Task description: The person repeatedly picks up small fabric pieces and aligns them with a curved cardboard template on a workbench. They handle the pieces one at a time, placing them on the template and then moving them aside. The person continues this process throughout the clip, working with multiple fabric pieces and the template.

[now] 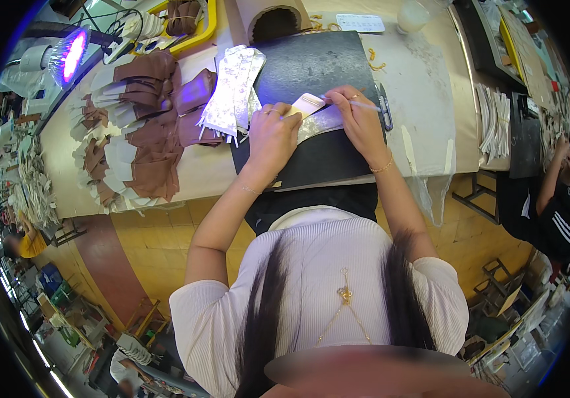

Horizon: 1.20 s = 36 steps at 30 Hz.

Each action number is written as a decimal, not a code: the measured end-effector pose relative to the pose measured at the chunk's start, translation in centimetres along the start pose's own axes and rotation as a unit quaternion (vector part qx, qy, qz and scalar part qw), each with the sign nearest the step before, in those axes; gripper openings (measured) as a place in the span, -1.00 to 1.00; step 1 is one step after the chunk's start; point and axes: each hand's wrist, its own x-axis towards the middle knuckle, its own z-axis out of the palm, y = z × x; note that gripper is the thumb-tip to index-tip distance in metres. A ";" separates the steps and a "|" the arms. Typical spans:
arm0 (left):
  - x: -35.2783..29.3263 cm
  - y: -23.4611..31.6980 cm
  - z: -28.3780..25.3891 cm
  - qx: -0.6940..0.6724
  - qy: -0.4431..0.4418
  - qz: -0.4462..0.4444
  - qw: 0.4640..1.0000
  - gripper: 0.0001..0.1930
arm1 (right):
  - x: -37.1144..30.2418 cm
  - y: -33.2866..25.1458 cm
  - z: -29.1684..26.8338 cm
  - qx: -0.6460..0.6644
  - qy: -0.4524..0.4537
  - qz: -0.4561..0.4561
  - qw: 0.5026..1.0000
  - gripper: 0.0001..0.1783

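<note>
The left hand (273, 132) presses fingers curled onto a small pale piece (308, 104) — cream to pinkish, flat, with rounded corners — lying on a dark mat (324, 66) on the surface (424, 99). Under the piece sits a silvery, shiny strip (321, 123), slanting toward the right wrist. The right hand (359, 116) is closed around a thin pale tool (358, 103), its tip touching the piece's right edge. Just right of that hand lies a pair of dark snips (385, 109). Left of the mat lie silver patterned pieces (235, 86), and beyond them brown and white cut pieces (139, 132) spread in overlapping rows — a purple lamp (72, 53) glows at the far left
</note>
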 end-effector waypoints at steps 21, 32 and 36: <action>-0.4 1.5 0.6 0.076 0.004 -0.025 0.997 -0.90 | 1.4 0.3 -1.9 -0.082 -0.021 0.026 0.996 -0.69; -0.3 1.3 0.5 0.074 -0.031 -0.034 0.996 -0.88 | 1.9 0.8 0.9 -0.083 -0.093 -0.070 0.990 -0.76; -0.4 1.3 0.6 0.081 -0.033 -0.037 0.995 -0.88 | 2.1 0.7 1.0 -0.098 -0.082 -0.111 0.986 -0.77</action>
